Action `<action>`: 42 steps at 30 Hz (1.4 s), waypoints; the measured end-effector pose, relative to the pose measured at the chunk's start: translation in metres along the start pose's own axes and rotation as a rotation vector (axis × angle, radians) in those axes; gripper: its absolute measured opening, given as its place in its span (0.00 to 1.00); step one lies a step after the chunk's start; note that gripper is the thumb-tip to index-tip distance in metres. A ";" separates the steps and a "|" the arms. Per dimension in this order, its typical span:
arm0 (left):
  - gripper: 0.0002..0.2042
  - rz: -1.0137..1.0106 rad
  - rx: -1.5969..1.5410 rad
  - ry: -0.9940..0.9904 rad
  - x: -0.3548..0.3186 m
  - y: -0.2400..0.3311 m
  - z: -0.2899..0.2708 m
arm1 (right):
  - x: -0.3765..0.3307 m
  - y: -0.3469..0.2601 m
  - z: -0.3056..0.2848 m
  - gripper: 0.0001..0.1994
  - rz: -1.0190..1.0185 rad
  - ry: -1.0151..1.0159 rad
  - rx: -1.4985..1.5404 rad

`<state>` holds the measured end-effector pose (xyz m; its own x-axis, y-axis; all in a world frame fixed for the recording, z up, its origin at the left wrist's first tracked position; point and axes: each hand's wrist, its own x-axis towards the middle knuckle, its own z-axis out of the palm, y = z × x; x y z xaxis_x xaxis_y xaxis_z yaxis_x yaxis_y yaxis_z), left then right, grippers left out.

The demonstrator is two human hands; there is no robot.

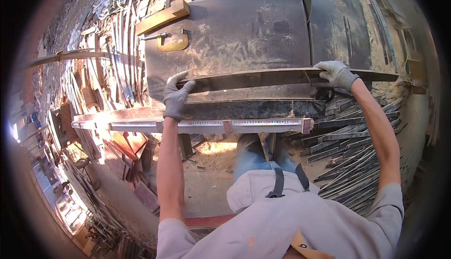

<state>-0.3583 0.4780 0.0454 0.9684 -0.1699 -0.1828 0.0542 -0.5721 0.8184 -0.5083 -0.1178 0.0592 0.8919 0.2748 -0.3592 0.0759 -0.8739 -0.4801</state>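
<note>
A long, narrow, dark board point(253, 80) with a pale upper edge lies crosswise over the near part of a dusty work table point(244, 33). My left hand point(176, 98), in a grey knit glove, is closed on the board's left end, thumb on the near side. Near its right end, my gloved right hand point(336, 74) grips the same board from above, fingers bent over the edge. Closer to me runs a metal rail with a measuring scale point(263, 122), beside a dark fence bar point(253, 108).
A yellow C-clamp point(173, 42) and a wooden block point(162, 18) sit at the table's far left corner. Many dark strips point(352, 151) are heaped at the right. Pale offcuts point(123, 57) pile up at the left. Sawdust covers the floor point(206, 184).
</note>
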 end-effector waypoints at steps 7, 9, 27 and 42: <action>0.07 -0.085 -0.321 -0.035 0.009 -0.037 -0.029 | -0.007 -0.022 0.013 0.35 0.099 0.082 -0.034; 0.07 -0.071 -0.331 -0.019 0.015 -0.046 -0.037 | -0.020 -0.015 0.016 0.43 0.185 0.022 -0.174; 0.07 -0.122 -0.363 -0.008 0.013 -0.076 -0.117 | -0.036 -0.025 0.016 0.30 0.099 0.496 -0.254; 0.11 -0.097 -0.482 -0.009 0.007 -0.017 -0.067 | -0.038 0.035 0.037 0.44 0.326 0.043 -0.329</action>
<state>-0.3362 0.5401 0.0670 0.9512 -0.1427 -0.2738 0.2527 -0.1496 0.9559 -0.5558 -0.1443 0.0266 0.9100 -0.0460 -0.4120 -0.0802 -0.9946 -0.0661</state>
